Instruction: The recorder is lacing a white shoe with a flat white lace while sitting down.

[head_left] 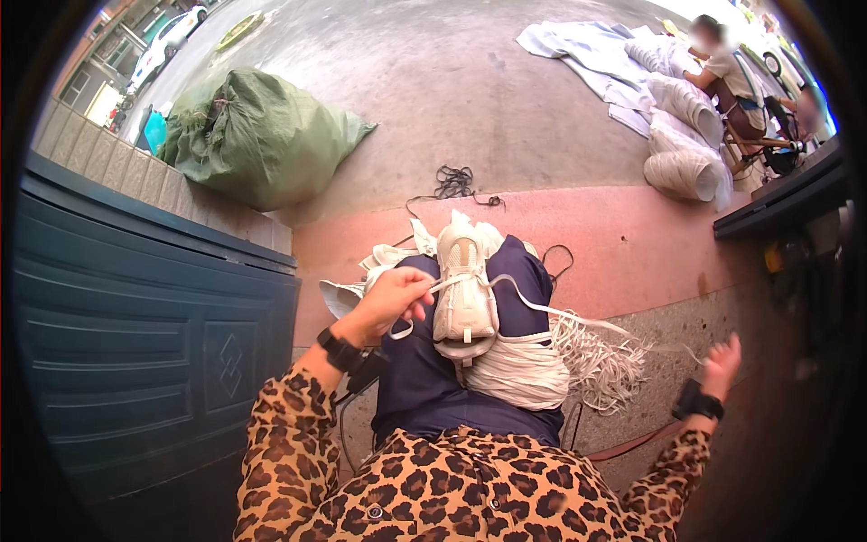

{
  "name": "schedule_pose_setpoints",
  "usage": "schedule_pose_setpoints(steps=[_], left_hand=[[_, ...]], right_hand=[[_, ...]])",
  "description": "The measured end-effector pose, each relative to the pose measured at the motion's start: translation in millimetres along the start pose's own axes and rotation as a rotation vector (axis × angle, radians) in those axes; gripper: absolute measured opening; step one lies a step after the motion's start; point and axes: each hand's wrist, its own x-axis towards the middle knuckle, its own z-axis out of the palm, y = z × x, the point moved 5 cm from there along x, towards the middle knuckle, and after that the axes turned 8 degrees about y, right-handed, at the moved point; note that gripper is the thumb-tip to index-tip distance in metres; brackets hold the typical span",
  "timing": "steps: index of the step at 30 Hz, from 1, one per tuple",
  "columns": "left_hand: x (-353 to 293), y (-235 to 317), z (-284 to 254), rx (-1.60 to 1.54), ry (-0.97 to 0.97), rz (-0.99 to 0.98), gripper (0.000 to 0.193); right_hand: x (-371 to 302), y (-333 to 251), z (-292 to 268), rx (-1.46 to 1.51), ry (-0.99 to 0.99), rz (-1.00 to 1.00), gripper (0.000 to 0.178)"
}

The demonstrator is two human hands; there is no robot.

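A pale beige mesh sneaker (465, 312) lies across my lap, its heel end toward me. A white shoelace (526, 300) is threaded through its front part and stretches out on both sides. Just left of the sneaker, my left hand (397, 298) pinches one length of the lace. Far out to the right, my right hand (720, 361) is raised beside the floor; the other length runs to its fingers, where it looks thin and blurred. A thick bundle of white laces (519, 372) rests over my right thigh, its loose ends (601, 361) spilling rightward.
More pale shoe pieces (343, 296) lie beyond my left knee. Black cord (453, 182) is tangled on the pink floor strip ahead. A green sack (262, 135) stands at far left, above a blue door (153, 343). Wrapped pale stacks (684, 167) and a seated person (733, 81) are far right.
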Motion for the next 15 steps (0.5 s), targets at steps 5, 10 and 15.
schedule_pose_setpoints(steps=[5,10,15], left_hand=[[67.8,13.8,43.5,0.326,0.09,0.269,0.021],[84.4,33.7,73.0,0.79,0.228,0.443,0.023],[82.5,34.0,74.1,1.023,0.255,0.507,0.021]], right_hand=[[-193.9,156.6,219.4,-0.924,-0.763,-0.016,0.02],[-273.6,254.6,274.4,-1.566,-1.305,-0.664,0.046],[-320.4,238.2,232.2,-1.441,-1.541,-1.015,0.037]])
